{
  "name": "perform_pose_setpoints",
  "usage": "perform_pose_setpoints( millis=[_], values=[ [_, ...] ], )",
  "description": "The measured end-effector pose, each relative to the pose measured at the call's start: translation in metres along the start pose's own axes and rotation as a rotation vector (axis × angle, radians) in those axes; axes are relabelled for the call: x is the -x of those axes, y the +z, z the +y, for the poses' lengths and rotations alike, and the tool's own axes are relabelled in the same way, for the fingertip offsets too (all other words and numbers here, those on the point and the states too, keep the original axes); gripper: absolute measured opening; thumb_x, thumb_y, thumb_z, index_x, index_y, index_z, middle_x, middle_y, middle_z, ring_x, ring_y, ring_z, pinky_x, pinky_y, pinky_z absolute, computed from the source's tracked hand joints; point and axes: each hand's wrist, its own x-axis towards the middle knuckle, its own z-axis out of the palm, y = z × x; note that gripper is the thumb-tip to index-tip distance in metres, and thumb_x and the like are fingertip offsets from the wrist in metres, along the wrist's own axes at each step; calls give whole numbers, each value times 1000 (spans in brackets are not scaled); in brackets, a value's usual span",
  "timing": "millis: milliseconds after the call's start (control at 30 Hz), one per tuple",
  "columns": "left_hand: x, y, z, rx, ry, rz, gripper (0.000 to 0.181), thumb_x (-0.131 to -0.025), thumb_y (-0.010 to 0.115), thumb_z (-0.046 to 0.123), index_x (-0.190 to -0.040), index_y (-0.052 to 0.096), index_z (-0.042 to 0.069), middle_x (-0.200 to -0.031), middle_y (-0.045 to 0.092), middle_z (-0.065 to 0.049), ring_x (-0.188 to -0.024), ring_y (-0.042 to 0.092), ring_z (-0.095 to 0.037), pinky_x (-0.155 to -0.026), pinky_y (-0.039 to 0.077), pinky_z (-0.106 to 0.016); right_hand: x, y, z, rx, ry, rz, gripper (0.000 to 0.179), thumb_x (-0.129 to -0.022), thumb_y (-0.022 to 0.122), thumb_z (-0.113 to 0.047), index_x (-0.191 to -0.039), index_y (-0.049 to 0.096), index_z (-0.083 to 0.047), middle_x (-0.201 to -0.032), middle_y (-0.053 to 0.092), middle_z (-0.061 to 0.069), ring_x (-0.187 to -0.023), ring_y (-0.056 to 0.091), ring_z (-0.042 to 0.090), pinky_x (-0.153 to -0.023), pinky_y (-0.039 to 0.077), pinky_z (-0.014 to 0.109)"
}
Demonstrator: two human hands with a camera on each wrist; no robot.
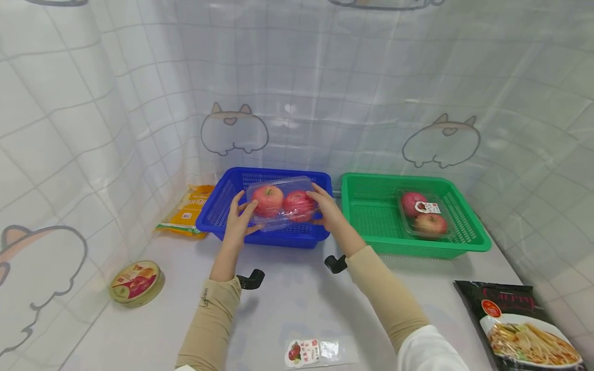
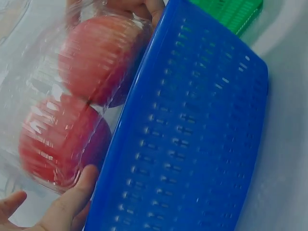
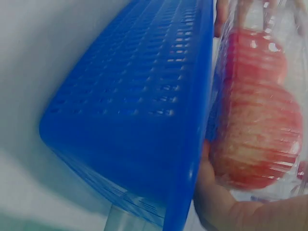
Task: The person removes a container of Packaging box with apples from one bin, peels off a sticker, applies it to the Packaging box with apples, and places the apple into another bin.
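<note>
Plastic apple pack [image 1: 284, 203] over the blue basket [image 1: 269, 240], I've got left grip [image 1: 239, 219] pinching 9 o'clock, right grip [image 1: 327, 207] pinching 3.

A Little Booth With a Table in It

Straight ahead is twelve o'clock. A shiny white curtain [image 1: 306, 98] with gray squares and cartoon corgis [image 1: 234, 133] hangs like walls at ten, twelve and two. A white table [image 1: 287, 304] is in the middle. A blue basket [image 1: 287, 239] at twelve, a green basket [image 1: 417, 251] at one and a curry noodle pack [image 1: 524, 324] near three look a bit like a shop's packing spot. I can't tell what building it is.
</note>
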Motion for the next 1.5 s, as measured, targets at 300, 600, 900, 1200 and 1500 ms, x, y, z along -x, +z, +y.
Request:
perform_pose_setpoints(
  millis=[300,600,900,1200,1500],
  values=[
    [5,18,-2,-20,66,-30,58,-92,55,35,-142,31,19,-138,29,-12,-121,43,-27,-89,48,-43,15,-7,0,-55,-40,91,57,-92,53,-27,-145,30,-28,-150,23,6,-132,26,32,-96,35,61],
    [5,28,-6,-12,97,-82,54,-94,53,28,-143,33,17,-140,33,-12,-123,42,-28,-92,45,-47,31,-15,1,-81,-63,131,60,-91,54,-26,-145,29,-26,-150,24,8,-131,28,32,-97,34,60],
    [10,38,-5,-37,125,-139,54,-94,53,25,-143,33,16,-140,34,-13,-121,42,-27,-90,47,-46,47,-31,4,-117,-75,123,60,-92,54,-25,-146,28,-27,-151,22,4,-128,32,32,-96,36,59],
    [16,48,-5,-60,115,-164,54,-93,55,25,-143,35,18,-140,33,-12,-121,44,-29,-91,46,-48,63,-43,6,-176,-66,136,60,-91,55,-20,-146,28,-26,-151,19,6,-133,23,34,-96,37,58],
    [26,61,-4,-53,112,-153,51,-92,54,17,-141,37,17,-138,35,-13,-117,48,-30,-89,47,-48,77,-54,11,-193,-98,145,60,-91,53,-18,-146,29,-25,-149,22,10,-131,26,32,-95,37,58]
  ],
)
